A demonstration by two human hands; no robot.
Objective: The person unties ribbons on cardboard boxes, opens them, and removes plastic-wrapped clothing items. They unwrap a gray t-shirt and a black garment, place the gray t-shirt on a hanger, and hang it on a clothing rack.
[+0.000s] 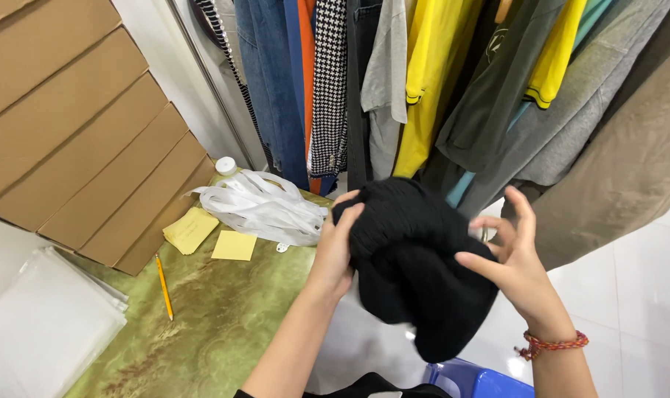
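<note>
Hands first: my left hand (336, 247) pinches the black knit garment (416, 265) along its upper left edge, held above the green table's (202, 324) right edge; my right hand (515, 262), fingers spread, touches its right side. I'd keep the bundle tight, clear of the hanging clothes (438, 88) beyond.

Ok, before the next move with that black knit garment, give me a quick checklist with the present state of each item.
1. Left hand grips the black knit garment: ok, fingers curl over its upper edge.
2. Right hand has hold of it: not ok, fingers spread open, only touching its side.
3. Garment clear of the green table: ok, held beside its edge, above the floor.
4. Garment clear of the hanging clothes: cannot tell, its top overlaps them in the view.
5. Table items out of the way: ok, white bags, yellow notes and pencil lie to the left.
</note>
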